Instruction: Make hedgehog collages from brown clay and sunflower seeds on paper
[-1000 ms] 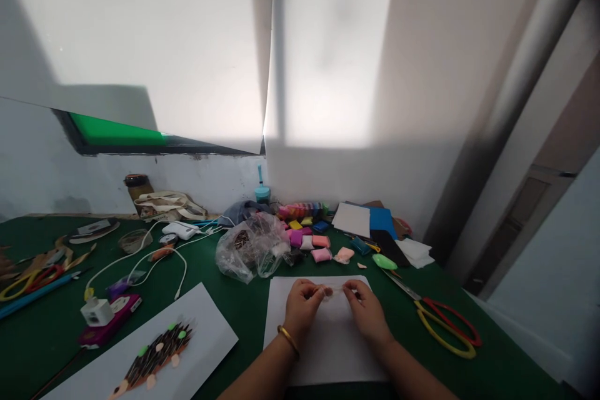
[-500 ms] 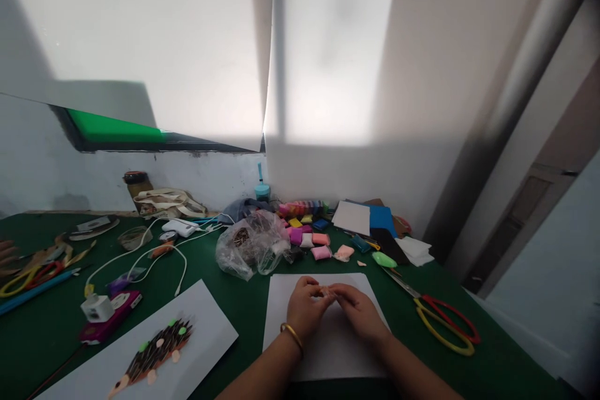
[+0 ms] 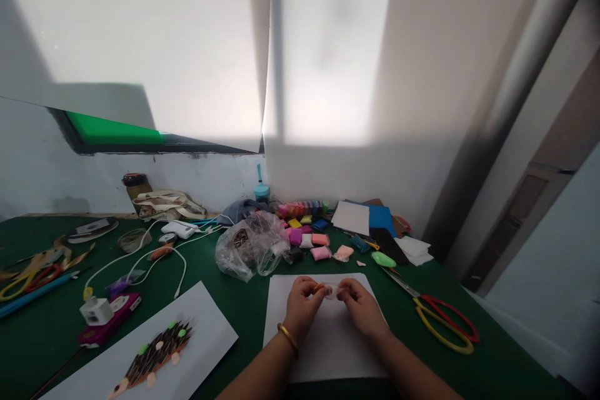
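Observation:
Over the stack of white paper [image 3: 323, 356], a small clear plastic wrapper [image 3: 332, 292] is stretched between my fingertips. My left hand [image 3: 302, 305], with a gold bangle on its wrist, pinches one end, where a bit of orange shows at the fingers. On the other end my right hand [image 3: 360, 306] is closed in a pinch. Exactly what lies inside the wrapper is too small to tell. To the left, a white sheet [image 3: 213, 325] bears a hedgehog picture [image 3: 157, 350] with dark spines, a brown body and green and peach dots.
Red-and-yellow scissors [image 3: 445, 322] lie on the right of the green table. Behind the paper are coloured clay packets [image 3: 321, 253], a green clay lump [image 3: 383, 259] and a plastic bag [image 3: 253, 244]. White cables [image 3: 135, 256] and a pink power strip [image 3: 110, 319] are at left.
My fingertips have moved apart, and the clear wrapper now shows stretched between them. At the far left, another person's hand has gone out of view.

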Tool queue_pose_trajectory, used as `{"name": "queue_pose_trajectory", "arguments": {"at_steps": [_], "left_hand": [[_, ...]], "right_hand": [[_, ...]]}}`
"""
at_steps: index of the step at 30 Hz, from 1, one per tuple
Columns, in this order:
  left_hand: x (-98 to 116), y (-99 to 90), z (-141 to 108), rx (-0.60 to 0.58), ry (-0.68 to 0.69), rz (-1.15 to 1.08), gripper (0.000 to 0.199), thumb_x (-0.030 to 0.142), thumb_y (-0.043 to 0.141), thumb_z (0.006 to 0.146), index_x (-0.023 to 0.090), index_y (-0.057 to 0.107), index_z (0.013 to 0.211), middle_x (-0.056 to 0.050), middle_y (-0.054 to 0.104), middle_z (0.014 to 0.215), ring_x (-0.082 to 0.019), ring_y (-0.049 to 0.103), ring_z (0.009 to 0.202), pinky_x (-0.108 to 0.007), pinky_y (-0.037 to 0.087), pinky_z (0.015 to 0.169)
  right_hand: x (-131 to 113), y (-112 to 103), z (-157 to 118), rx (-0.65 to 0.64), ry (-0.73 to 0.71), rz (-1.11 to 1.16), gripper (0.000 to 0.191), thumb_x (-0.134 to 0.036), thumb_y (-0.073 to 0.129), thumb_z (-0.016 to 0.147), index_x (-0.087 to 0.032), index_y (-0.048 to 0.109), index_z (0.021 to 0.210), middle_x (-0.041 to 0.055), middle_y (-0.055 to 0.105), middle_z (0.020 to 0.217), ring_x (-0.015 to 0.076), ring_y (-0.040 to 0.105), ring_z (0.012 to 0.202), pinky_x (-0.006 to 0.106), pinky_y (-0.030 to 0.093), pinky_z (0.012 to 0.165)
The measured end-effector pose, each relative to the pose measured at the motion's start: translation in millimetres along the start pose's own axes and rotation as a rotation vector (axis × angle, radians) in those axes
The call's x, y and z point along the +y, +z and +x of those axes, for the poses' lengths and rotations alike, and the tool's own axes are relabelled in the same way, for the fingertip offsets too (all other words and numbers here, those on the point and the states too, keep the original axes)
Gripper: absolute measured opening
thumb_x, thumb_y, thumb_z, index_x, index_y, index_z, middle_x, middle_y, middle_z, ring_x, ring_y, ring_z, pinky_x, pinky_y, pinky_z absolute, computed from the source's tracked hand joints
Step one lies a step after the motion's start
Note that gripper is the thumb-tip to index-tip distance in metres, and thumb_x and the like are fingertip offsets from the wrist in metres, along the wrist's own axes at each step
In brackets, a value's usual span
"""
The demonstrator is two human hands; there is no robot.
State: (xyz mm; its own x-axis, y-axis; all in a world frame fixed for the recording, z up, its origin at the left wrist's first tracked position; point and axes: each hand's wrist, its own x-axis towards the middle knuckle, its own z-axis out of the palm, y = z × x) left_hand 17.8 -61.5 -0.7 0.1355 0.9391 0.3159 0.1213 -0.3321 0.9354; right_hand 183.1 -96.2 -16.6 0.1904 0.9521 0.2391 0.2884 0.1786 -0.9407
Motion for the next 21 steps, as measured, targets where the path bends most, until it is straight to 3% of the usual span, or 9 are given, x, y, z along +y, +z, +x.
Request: {"name": "queue_pose_trajectory", "arguments": {"at_steps": [2, 8, 12, 17, 21], "left_hand": [[1.0, -2.2, 1.0, 0.05, -0.046, -0.084, 0.023, 0.04, 0.067, 0.067, 0.017, 0.068, 0.068, -0.006, 0.062, 0.079, -0.019, 0.057, 0.078, -0.03, 0.045, 0.073], [5.0, -10.4, 0.3, 0.098, -0.258, -0.467, 0.04, 0.051, 0.051, 0.077, 0.013, 0.062, 0.082, -0.01, 0.068, 0.084, -0.018, 0.063, 0.064, -0.032, 0.048, 0.066], [5.8, -11.0, 0.8, 0.054, -0.344, -0.489, 0.043, 0.055, 0.055, 0.073, 0.012, 0.06, 0.075, -0.01, 0.068, 0.074, -0.018, 0.063, 0.057, -0.031, 0.049, 0.058], [5.2, -5.7, 4.1, 0.001, -0.29, -0.509, 0.037, 0.036, 0.073, 0.063, 0.016, 0.056, 0.089, -0.006, 0.067, 0.079, -0.018, 0.065, 0.069, -0.032, 0.05, 0.068], [-2.6, -4.4, 7.3, 0.016, -0.203, -0.463, 0.047, 0.029, 0.075, 0.06, 0.02, 0.058, 0.103, -0.004, 0.063, 0.088, -0.016, 0.062, 0.076, -0.031, 0.049, 0.073]], "right_hand": [[1.1, -0.3, 0.9, 0.029, 0.012, 0.035, 0.027, -0.042, 0.056, 0.076, -0.02, 0.059, 0.092, 0.003, 0.064, 0.085, 0.0187, 0.059, 0.078, 0.029, 0.045, 0.07], [-3.3, -5.9, -1.2, 0.056, 0.099, -0.009, 0.033, -0.049, 0.045, 0.082, -0.02, 0.06, 0.081, -0.0017, 0.055, 0.062, 0.0145, 0.05, 0.056, 0.025, 0.04, 0.053], [0.3, -7.1, 0.3, 0.118, 0.162, 0.073, 0.034, -0.046, 0.053, 0.077, -0.022, 0.062, 0.1, -0.0013, 0.059, 0.067, 0.0158, 0.056, 0.063, 0.025, 0.044, 0.056], [20.4, -24.5, 21.9, 0.207, 0.307, 0.445, 0.038, -0.032, 0.065, 0.067, -0.024, 0.06, 0.103, 0.0004, 0.066, 0.079, 0.0159, 0.063, 0.071, 0.025, 0.052, 0.062], [25.5, -57.5, 56.7, 0.313, 0.274, 0.417, 0.034, -0.037, 0.066, 0.067, -0.022, 0.06, 0.096, 0.0034, 0.068, 0.083, 0.0174, 0.065, 0.074, 0.024, 0.053, 0.058]]}}
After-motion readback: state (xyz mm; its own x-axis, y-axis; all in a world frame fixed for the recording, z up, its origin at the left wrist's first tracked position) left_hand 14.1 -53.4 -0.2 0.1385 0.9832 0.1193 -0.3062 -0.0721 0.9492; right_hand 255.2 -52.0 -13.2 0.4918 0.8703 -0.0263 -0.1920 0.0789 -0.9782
